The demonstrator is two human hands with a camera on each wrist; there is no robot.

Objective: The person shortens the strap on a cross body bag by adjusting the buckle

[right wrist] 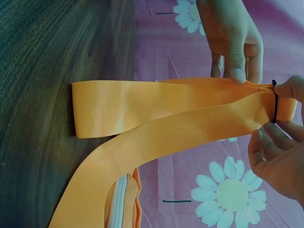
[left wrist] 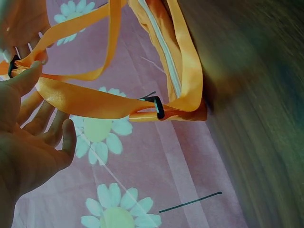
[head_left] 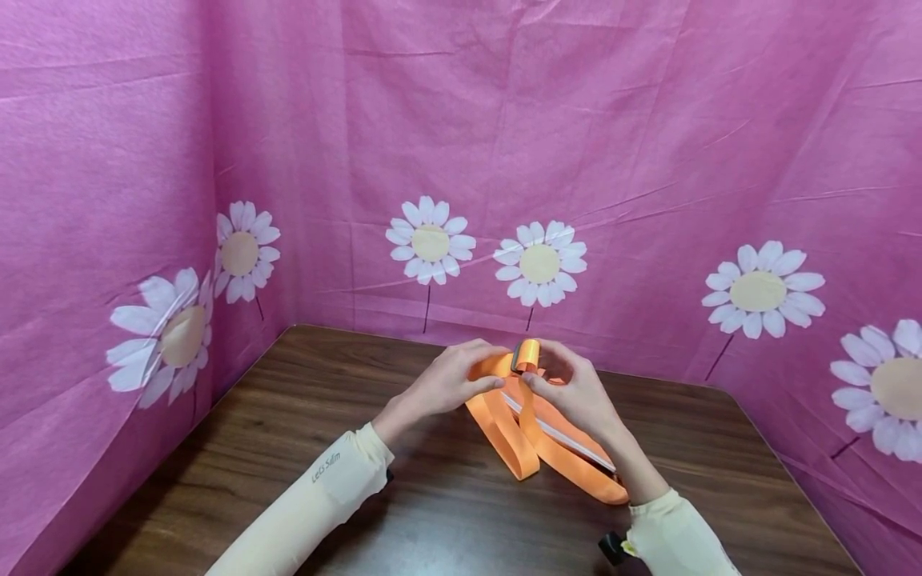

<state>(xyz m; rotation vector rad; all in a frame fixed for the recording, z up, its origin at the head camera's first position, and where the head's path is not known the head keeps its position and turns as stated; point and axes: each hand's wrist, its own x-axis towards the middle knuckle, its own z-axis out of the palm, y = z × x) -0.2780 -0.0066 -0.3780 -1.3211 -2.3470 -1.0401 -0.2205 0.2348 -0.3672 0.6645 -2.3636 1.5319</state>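
An orange fabric bag [head_left: 558, 416] with a white zipper [head_left: 564, 438] lies on the table under both hands. Its long orange strap [right wrist: 142, 142] is raised and hangs in loops. My left hand [head_left: 455, 374] pinches the strap between thumb and fingers, just left of a dark strap slider [right wrist: 275, 102]. On the other side, my right hand [head_left: 576, 392] grips the strap at this slider, where a short loop of webbing stands up through it. A second dark slider [left wrist: 159, 107] sits on the strap close to the bag's end, as the left wrist view shows.
The bag lies on a dark wood-grain table [head_left: 324, 456]. Pink cloth [head_left: 612, 120] printed with white daisies hangs behind the table and along its sides. Pale sleeves [head_left: 310, 504] cover both forearms, and a small black object [head_left: 614, 548] sits by the right cuff.
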